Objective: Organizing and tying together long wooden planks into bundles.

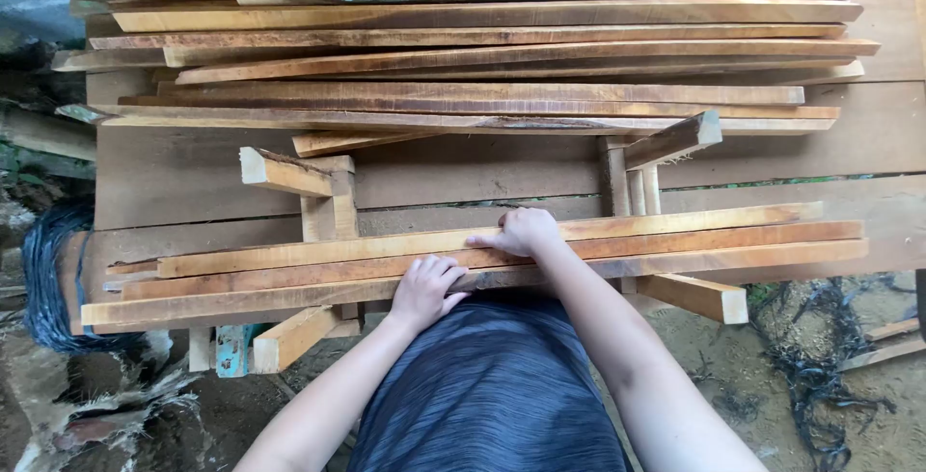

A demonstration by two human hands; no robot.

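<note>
so three long planks (482,260) lie across the sawhorses (323,202) right by the person, left hand (424,291) and right hand (521,232) flat, fingers pressed on them, big stack (482,48) behind untouched.

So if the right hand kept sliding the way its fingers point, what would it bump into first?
Probably nothing soon: the right hand points left along the top plank, and that plank looks bare all the way to its left end.

The long orange-brown wooden slats (579,241) under both hands are rough-sawn and matt, like the bigger stack of weathered brown boards (482,48) behind. The pale timber trestle (328,202) looks coarse and unpainted; the grey-blue heathered garment (492,385) is soft knit cloth.
</note>
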